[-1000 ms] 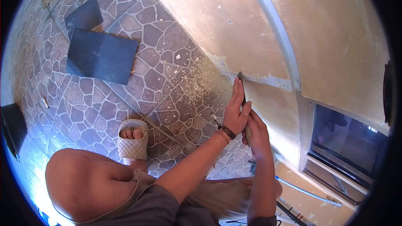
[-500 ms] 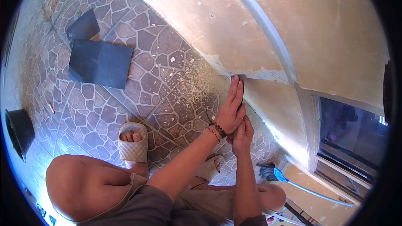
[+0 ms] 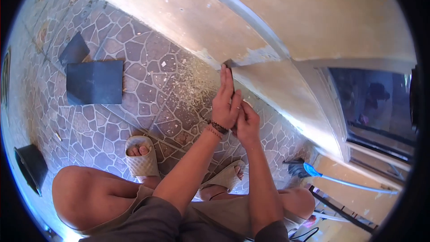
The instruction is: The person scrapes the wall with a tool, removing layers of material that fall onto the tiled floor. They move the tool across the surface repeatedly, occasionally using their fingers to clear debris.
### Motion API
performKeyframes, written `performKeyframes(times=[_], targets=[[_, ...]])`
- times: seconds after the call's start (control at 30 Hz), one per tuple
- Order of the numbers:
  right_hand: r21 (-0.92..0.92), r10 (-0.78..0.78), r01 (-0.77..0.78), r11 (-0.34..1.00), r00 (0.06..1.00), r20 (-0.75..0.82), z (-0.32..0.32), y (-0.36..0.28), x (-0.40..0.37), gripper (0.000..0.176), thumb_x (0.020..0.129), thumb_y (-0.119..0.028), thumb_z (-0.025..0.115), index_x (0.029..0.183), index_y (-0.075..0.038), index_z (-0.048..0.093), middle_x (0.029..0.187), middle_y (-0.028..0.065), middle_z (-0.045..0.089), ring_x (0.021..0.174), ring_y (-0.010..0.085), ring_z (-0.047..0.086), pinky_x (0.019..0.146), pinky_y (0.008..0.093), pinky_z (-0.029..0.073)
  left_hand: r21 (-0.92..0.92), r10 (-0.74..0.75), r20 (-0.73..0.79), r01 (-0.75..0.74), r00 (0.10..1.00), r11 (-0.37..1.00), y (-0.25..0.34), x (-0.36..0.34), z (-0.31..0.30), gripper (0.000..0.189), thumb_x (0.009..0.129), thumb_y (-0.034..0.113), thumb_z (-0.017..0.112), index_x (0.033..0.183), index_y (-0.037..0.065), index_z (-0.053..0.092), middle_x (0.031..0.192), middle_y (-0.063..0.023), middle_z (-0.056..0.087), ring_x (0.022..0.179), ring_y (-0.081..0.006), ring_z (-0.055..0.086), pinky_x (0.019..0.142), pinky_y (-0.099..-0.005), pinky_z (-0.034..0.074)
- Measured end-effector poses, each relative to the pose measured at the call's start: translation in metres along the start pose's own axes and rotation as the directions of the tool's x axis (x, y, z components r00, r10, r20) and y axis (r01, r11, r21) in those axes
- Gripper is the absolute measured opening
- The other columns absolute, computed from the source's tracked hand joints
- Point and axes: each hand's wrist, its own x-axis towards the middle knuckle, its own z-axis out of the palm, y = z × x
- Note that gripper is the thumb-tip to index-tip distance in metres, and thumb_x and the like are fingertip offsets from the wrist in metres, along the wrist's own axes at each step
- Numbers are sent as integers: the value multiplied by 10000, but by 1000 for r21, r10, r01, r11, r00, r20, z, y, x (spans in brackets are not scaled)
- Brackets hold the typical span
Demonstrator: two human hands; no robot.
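A scraper [image 3: 229,63] with a dark flat blade meets the low part of the cream wall, beside a patch of bare, flaking paint [image 3: 262,55]. My left hand [image 3: 225,105], with bracelets at the wrist, lies along the scraper. Its first two fingers stretch over the blade towards the tip while the others bend around the tool. Just behind it, my right hand [image 3: 247,124] is closed around the handle end, which the fingers mostly hide. Pale paint flakes [image 3: 190,83] are scattered on the stone-patterned floor below the wall.
Two dark sheets [image 3: 95,83] lie on the floor at the left, near a black bucket [image 3: 31,168]. A broom with a blue head [image 3: 310,169] rests at the lower right by a dark glass window [image 3: 374,103]. My sandalled feet are close below my hands.
The view has shifted, so wall, floor and hands appear in different places. The scraper blade now sits nearer the wall's bottom edge. Both hands keep their hold.
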Motion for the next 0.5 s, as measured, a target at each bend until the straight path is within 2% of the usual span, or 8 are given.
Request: performKeyframes(times=[0.13,0.23,0.33,0.37,0.43,0.5], targets=[[-21,-27,28,999,999,42,3,-9,-2,240,975,-152,455,1123,-21,592,628,-6,531,467,47,432,420,231,343,19,-15,-28,15,999,1000,4,-3,0,601,923,147,474,1424,-65,218,1481,-244,244,1361,-323,297,1073,-338,298],[-121,-175,181,976,983,58,-4,-13,-2,250,980,-183,452,1106,-22,598,605,-7,514,456,50,429,410,235,336,-80,-107,-60,102,992,992,12,1,4,602,926,157,478,1430,-50,222,1487,-232,243,1369,-315,287,1082,-342,281],[-89,40,-41,995,999,-19,-16,-20,-18,262,983,-202,449,1106,-26,599,600,-11,513,445,53,428,401,240,328,-42,-29,-44,27,999,999,15,-12,20,595,929,154,466,1448,3,217,1498,-232,206,1369,-345,273,1047,-356,335],[-61,52,-52,997,999,-8,-18,-19,-19,263,982,-202,451,1113,-28,599,596,-14,510,439,54,425,396,241,322,9,-17,-58,18,998,1000,12,-18,24,598,932,170,466,1448,3,215,1501,-227,204,1367,-345,276,1048,-360,332],[-11,83,-83,997,996,14,-21,-19,-17,265,980,-204,456,1125,-33,598,586,-20,502,427,55,419,386,242,312,-35,-59,-79,56,995,998,13,-17,25,594,932,163,465,1446,-1,217,1497,-230,211,1368,-351,271,1056,-362,321],[-53,65,-62,997,997,39,-18,-16,-10,271,987,-203,437,1150,-44,585,575,-28,485,396,48,391,349,238,284,-55,-84,-85,79,993,995,10,-17,24,589,935,162,467,1438,-20,221,1491,-232,226,1371,-345,267,1069,-358,301]])
